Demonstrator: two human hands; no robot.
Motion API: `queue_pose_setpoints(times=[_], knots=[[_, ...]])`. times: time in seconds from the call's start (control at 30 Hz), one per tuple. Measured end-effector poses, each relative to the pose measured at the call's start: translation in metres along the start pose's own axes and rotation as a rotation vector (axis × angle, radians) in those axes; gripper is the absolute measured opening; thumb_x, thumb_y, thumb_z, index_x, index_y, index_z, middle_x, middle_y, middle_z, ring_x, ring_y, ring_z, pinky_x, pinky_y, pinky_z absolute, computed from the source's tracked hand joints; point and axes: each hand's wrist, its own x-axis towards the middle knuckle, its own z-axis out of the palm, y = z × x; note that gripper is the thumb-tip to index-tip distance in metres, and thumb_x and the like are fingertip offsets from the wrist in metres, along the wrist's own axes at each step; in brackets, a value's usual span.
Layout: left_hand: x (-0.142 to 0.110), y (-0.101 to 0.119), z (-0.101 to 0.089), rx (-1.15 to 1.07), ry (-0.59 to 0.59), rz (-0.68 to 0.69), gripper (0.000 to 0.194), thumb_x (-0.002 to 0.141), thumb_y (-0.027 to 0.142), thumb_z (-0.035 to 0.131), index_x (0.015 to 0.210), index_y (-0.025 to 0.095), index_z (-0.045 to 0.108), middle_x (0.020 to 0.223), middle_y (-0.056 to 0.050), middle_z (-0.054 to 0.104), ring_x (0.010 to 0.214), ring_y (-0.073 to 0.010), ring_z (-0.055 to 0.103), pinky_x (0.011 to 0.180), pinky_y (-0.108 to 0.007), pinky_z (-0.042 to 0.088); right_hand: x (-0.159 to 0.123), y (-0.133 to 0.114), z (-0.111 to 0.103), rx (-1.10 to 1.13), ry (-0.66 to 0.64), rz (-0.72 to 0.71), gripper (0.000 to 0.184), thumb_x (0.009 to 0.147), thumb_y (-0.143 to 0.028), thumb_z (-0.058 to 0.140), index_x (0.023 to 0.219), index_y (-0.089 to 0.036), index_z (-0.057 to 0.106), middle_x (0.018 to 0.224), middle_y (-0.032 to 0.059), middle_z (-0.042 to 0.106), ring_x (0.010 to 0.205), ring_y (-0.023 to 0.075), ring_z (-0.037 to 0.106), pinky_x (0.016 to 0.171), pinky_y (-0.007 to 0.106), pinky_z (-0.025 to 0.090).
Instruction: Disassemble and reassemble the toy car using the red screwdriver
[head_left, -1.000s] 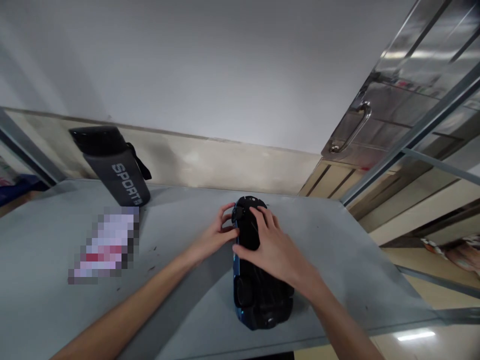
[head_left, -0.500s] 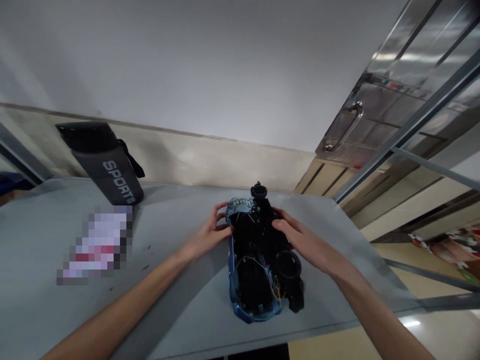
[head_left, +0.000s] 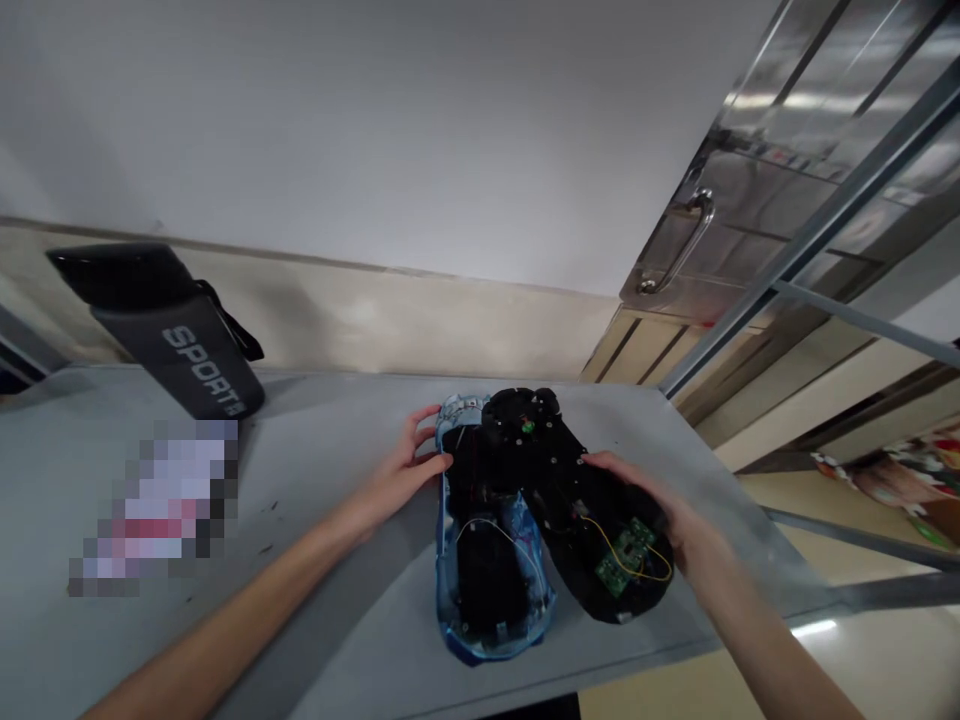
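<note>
The blue body shell [head_left: 480, 648] of a toy car lies upside down on the grey tabletop, its dark hollow inside facing up. My left hand [head_left: 405, 468] grips its left rim, thumb inside the edge and fingers outside. The black chassis [head_left: 559, 470] is angled to the right, its far end overlapping the shell and its near end apart from it. A green circuit board [head_left: 626, 556] with a yellow wire shows on the chassis. My right hand [head_left: 667, 505] holds the chassis by its right side; some fingers are hidden beneath. A thin pale wire arcs across the shell.
A dark bottle [head_left: 169, 330] marked SPORT stands at the back left by the wall. In front of it lies a pixelated flat item [head_left: 161, 505]. A metal frame post [head_left: 795, 240] and a steel door handle [head_left: 686, 240] are on the right. The tabletop's front edge runs below the car.
My right hand has turned the chassis over and swung its near end right, away from the shell. Its wheels no longer show and the circuit board does. The view has shifted slightly.
</note>
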Motion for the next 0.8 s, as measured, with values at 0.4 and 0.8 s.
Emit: queue_pose_setpoints(times=[0.4, 0.8], knots=[[-0.001, 0.003, -0.002, -0.004, 0.003, -0.013, 0.067, 0.09, 0.041, 0.078, 0.149, 0.038, 0.045, 0.151, -0.006, 0.061, 0.135, -0.0322, 0.061, 0.117, -0.05, 0.046, 0.028, 0.02, -0.027, 0.168, -0.176, 0.219, 0.026, 0.08, -0.046, 0.075, 0.092, -0.022, 0.077, 0.089, 0.005, 0.084, 0.086, 0.0277, 0.081, 0.088, 0.041, 0.064], [-0.005, -0.003, -0.012, 0.177, 0.008, 0.057, 0.063, 0.098, 0.043, 0.072, 0.156, 0.041, 0.047, 0.161, -0.007, 0.055, 0.14, -0.0349, 0.06, 0.115, -0.05, 0.053, 0.029, 0.014, -0.021, 0.121, -0.306, 0.171, 0.053, 0.084, -0.046, 0.07, 0.132, -0.024, 0.073, 0.112, 0.0105, 0.083, 0.105, 0.0323, 0.08, 0.091, 0.047, 0.064]])
